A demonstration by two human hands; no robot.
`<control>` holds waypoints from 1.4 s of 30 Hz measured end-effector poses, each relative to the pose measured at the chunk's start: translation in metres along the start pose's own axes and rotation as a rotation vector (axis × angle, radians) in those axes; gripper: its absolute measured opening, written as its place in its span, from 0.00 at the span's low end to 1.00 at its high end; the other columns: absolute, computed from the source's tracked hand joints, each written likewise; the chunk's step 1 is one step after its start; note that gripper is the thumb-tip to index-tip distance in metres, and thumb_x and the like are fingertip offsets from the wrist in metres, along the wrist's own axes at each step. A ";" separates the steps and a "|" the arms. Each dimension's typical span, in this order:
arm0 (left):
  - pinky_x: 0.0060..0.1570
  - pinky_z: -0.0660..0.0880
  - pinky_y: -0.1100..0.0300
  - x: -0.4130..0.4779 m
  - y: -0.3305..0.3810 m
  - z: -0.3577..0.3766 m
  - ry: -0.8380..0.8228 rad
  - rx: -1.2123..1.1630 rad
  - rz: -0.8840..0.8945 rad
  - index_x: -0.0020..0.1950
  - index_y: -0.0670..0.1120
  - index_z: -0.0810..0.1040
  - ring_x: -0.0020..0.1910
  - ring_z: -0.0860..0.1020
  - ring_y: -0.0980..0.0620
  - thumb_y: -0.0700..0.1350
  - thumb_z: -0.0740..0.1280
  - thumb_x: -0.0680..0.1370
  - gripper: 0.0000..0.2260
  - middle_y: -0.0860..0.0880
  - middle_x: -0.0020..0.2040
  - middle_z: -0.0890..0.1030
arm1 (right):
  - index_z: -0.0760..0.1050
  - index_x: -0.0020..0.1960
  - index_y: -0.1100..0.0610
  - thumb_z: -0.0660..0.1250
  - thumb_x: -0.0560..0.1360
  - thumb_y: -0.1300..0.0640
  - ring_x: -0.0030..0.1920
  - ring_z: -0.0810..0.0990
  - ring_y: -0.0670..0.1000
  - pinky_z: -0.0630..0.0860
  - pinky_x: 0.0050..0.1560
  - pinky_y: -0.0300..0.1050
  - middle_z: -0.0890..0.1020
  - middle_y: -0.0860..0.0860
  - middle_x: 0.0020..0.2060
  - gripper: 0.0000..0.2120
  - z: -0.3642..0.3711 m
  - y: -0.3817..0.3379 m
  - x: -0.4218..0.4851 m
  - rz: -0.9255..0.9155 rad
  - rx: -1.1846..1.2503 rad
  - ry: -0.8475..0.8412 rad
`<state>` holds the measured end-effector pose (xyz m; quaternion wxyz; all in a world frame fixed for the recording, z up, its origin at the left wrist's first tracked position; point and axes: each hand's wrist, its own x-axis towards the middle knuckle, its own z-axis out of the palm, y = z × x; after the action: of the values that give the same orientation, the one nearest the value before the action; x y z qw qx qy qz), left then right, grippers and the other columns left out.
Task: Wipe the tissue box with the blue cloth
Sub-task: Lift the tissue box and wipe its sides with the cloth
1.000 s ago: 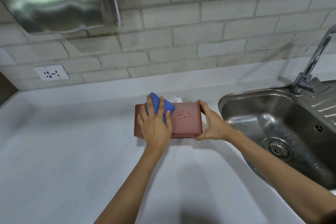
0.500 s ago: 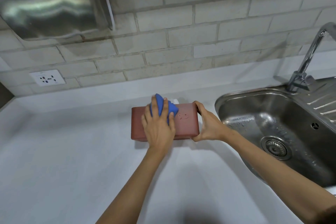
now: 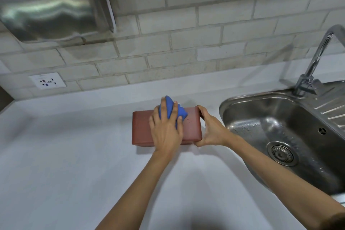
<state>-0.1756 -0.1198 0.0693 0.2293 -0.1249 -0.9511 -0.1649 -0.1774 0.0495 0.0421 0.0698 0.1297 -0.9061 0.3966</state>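
Observation:
A reddish-brown tissue box [image 3: 142, 127] lies flat on the white counter [image 3: 65, 155]. My left hand [image 3: 166, 129] presses a bunched blue cloth [image 3: 172, 111] onto the middle of the box's top, fingers spread over the cloth. My right hand [image 3: 210, 129] grips the box's right end, thumb at the front corner and fingers along the far edge. The part of the box top under my left hand is hidden.
A steel sink [image 3: 276, 132] with a tap [image 3: 313, 65] lies just right of the box. A shiny metal dispenser [image 3: 50, 3] hangs on the brick wall at upper left, above a wall socket [image 3: 47, 81].
My left hand has slid the blue cloth rightward along the box top, towards my right hand. The right hand keeps the same hold on the box's end.

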 end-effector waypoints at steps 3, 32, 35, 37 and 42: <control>0.59 0.73 0.45 -0.017 0.014 0.006 0.022 0.053 0.118 0.68 0.49 0.74 0.63 0.75 0.39 0.49 0.61 0.77 0.19 0.41 0.70 0.72 | 0.58 0.62 0.51 0.78 0.53 0.51 0.47 0.78 0.54 0.77 0.44 0.44 0.76 0.48 0.50 0.43 -0.001 -0.001 -0.001 0.011 0.011 -0.001; 0.64 0.66 0.42 -0.008 0.006 0.006 0.083 -0.034 -0.185 0.70 0.50 0.71 0.67 0.70 0.36 0.49 0.61 0.78 0.20 0.40 0.73 0.68 | 0.60 0.60 0.48 0.76 0.53 0.53 0.46 0.76 0.57 0.77 0.45 0.53 0.75 0.47 0.50 0.41 0.003 -0.003 -0.005 0.035 0.027 0.018; 0.59 0.73 0.45 -0.011 0.043 0.013 0.027 0.007 0.020 0.67 0.52 0.74 0.63 0.76 0.40 0.52 0.57 0.76 0.20 0.43 0.69 0.73 | 0.62 0.69 0.52 0.74 0.60 0.54 0.56 0.77 0.48 0.76 0.56 0.43 0.73 0.39 0.60 0.40 0.004 -0.004 -0.005 -0.017 0.001 0.031; 0.58 0.75 0.48 -0.014 0.048 0.011 -0.053 0.024 0.082 0.67 0.53 0.74 0.62 0.76 0.42 0.53 0.54 0.75 0.22 0.45 0.69 0.74 | 0.61 0.73 0.56 0.70 0.64 0.53 0.63 0.75 0.47 0.73 0.61 0.39 0.71 0.44 0.67 0.39 0.005 -0.003 -0.005 -0.050 -0.051 0.016; 0.64 0.68 0.42 -0.014 -0.010 0.004 -0.003 -0.011 -0.018 0.70 0.53 0.70 0.67 0.71 0.38 0.52 0.60 0.78 0.21 0.41 0.72 0.69 | 0.58 0.62 0.47 0.75 0.53 0.52 0.47 0.77 0.56 0.77 0.45 0.50 0.74 0.46 0.51 0.42 0.001 -0.006 -0.009 0.041 -0.006 0.016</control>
<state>-0.1685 -0.1298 0.0569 0.2257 -0.1178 -0.9516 -0.1720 -0.1672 0.0466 0.0434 0.0693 0.1075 -0.9092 0.3963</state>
